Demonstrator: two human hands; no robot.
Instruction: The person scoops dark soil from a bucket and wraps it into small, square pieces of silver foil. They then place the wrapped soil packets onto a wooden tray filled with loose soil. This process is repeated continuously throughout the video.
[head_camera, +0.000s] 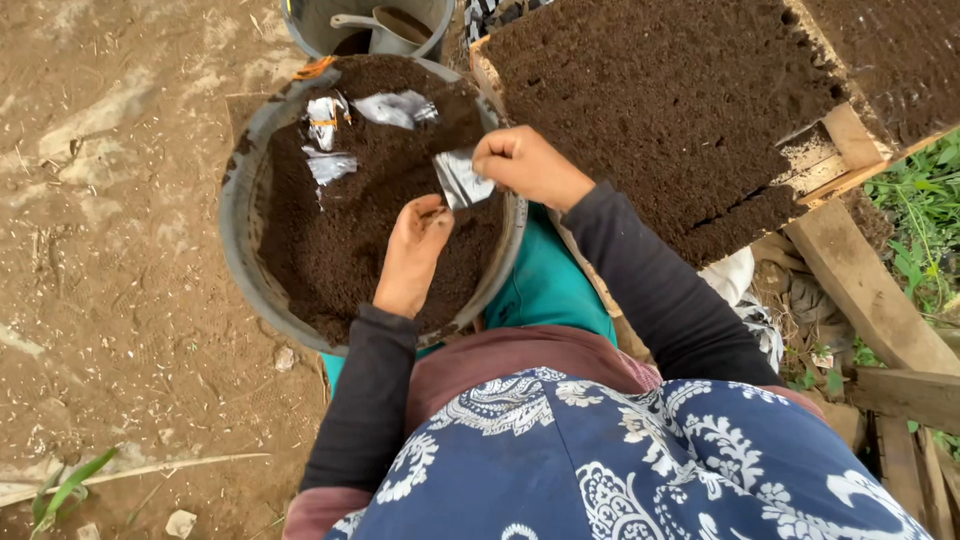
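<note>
Dirt yard; right hand (527, 165) pinches silver packet (460, 180), left hand (412, 255) cupped open, empty, over soil basin (240, 210).

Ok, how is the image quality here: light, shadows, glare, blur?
Head view: soft, even daylight with no hard shadows; mild glare on the silvery packet pinched in the right hand; left hand over the soil basin is sharp; wide-angle bending toward the edges.

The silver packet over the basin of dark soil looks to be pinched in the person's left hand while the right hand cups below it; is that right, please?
Not quite: the hands are swapped. The head view shows the right hand pinching the silver packet in its fingers over the basin of dark soil, while the left hand cups below it.
</note>
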